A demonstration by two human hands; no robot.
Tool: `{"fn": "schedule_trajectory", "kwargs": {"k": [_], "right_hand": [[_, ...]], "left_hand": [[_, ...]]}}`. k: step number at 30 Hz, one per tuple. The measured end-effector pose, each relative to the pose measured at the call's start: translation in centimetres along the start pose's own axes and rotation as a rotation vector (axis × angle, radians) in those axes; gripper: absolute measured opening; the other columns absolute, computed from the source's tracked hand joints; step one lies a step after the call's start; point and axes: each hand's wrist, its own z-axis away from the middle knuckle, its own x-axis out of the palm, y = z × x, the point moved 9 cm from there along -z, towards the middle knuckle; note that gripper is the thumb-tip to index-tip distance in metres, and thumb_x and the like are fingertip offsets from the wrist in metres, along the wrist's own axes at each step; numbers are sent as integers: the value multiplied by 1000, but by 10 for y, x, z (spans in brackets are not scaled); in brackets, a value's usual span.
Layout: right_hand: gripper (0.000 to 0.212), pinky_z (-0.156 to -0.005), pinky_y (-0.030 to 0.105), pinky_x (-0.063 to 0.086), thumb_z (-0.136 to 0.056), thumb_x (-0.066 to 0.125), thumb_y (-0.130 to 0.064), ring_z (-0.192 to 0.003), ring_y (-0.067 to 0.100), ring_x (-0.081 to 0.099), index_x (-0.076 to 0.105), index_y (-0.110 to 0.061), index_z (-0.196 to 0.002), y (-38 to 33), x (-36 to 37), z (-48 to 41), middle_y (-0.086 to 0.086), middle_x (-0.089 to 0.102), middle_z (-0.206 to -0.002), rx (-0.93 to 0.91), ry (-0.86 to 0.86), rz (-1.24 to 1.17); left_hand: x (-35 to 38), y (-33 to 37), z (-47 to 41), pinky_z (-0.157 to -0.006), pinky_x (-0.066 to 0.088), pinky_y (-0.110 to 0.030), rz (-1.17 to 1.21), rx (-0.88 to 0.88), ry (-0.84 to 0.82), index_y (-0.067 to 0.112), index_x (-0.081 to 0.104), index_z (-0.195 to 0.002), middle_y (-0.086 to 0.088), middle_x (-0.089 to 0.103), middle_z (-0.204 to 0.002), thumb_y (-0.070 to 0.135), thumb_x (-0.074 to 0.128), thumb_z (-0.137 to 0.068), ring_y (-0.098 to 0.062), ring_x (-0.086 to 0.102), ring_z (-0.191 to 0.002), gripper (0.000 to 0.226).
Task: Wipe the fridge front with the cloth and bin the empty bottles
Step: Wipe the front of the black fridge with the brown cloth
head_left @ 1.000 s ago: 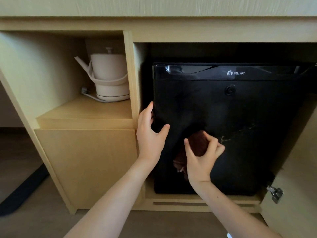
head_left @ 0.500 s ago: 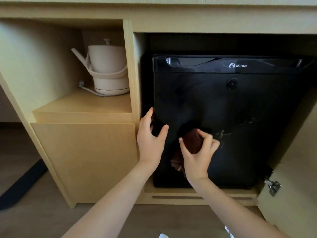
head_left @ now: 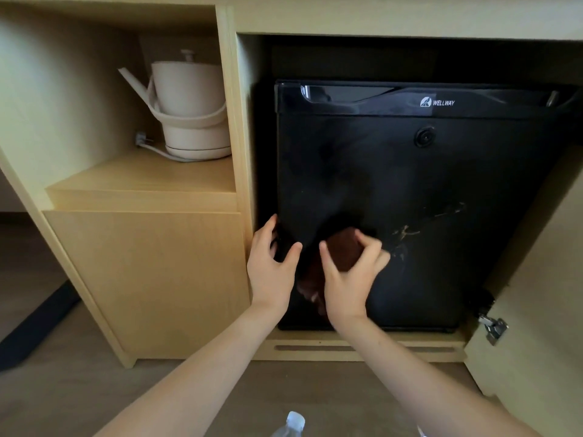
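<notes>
A black mini fridge [head_left: 410,184] stands shut inside a wooden cabinet bay. Its door front carries pale scuff marks right of centre. My right hand [head_left: 348,279] presses a dark brown cloth [head_left: 342,250] against the lower left of the door, fingers curled over it. My left hand [head_left: 271,266] grips the door's left edge, with the thumb on the front. The cap of a clear plastic bottle [head_left: 291,424] shows at the bottom edge of the view, on the floor between my forearms.
A cream electric kettle [head_left: 189,105] with its cord sits on the shelf in the left bay, above a closed wooden panel [head_left: 151,279]. The open cabinet door [head_left: 536,310] with a metal hinge [head_left: 493,329] stands at the right. A dark table leg crosses the floor at left.
The view has tilted down a little, so the fridge sits higher and a bottle top has come into sight. My right hand with the cloth has shifted slightly left and down on the door.
</notes>
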Motion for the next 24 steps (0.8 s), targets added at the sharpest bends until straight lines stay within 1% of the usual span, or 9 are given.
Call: {"fn": "schedule_trajectory", "kwargs": {"k": [2, 5, 10, 11, 13, 16, 20, 23, 24], "right_hand": [[53, -85, 0, 40, -81, 81, -30, -108, -14, 44, 45, -32, -119, -23, 6, -17, -15, 33, -115, -78, 57, -64], [56, -88, 3, 42, -82, 81, -25, -111, -10, 44, 43, -33, -121, -10, 9, -6, -13, 30, -115, -58, 29, -34], [55, -98, 42, 52, -85, 78, -20, -108, 15, 47, 40, -26, -124, 49, -6, 40, -4, 28, -118, 177, -66, 150], [54, -97, 39, 52, -86, 78, -22, -105, 12, 47, 39, -28, -123, 45, -5, 35, -4, 28, -116, 170, -55, 146], [51, -92, 16, 48, -86, 77, -26, -106, -4, 46, 39, -31, -120, 20, 1, 16, -7, 29, -113, 71, -25, 70], [52, -88, -4, 33, -85, 78, -26, -110, -18, 37, 44, -21, -124, -13, 3, -8, -5, 30, -114, -123, 45, 50], [58, -90, -1, 34, -83, 80, -18, -109, 11, 43, 43, -17, -127, 29, 1, 22, -5, 27, -117, 39, -60, 147], [56, -95, 23, 47, -85, 79, -17, -111, 19, 43, 42, -15, -127, 59, -6, 49, -2, 28, -118, 147, -160, 273], [54, -93, 24, 48, -85, 79, -17, -111, 17, 44, 42, -17, -125, 60, -6, 46, -3, 28, -117, 154, -160, 266]], "left_hand": [[0, 0, 1, -105, 38, -14, -1, 13, 2, 32, 43, -144, 18, 47, -136, 14, 71, -88, 3, 44, -128, 65], [-1, -2, 1, -105, 37, -12, 6, 19, -11, 32, 42, -145, 16, 47, -139, 14, 70, -89, 4, 44, -129, 65], [-2, -26, 16, -100, 40, -10, 25, -106, -8, 30, 46, -143, 9, 51, -141, 10, 69, -89, -6, 49, -129, 61], [-2, -34, 20, -95, 40, -6, 27, -139, -12, 29, 46, -142, 8, 51, -142, 9, 69, -89, -8, 50, -129, 61], [-1, -42, 25, -89, 38, 0, 22, -167, -15, 29, 47, -142, 7, 51, -142, 7, 68, -90, -6, 50, -126, 60], [0, -44, 23, -93, 37, -1, 9, -156, -24, 29, 47, -142, 9, 52, -140, 5, 67, -90, -3, 50, -124, 60], [-1, -45, 22, -89, 38, 1, -15, -157, -47, 28, 46, -143, 8, 51, -142, 5, 67, -90, -1, 49, -122, 61], [-3, -45, 24, -88, 39, -1, -18, -150, -29, 31, 47, -142, 9, 51, -142, 5, 67, -90, -3, 50, -124, 62], [-3, -46, 24, -88, 39, -1, -17, -151, -27, 31, 47, -142, 10, 50, -142, 5, 67, -90, -3, 50, -124, 62]]}}
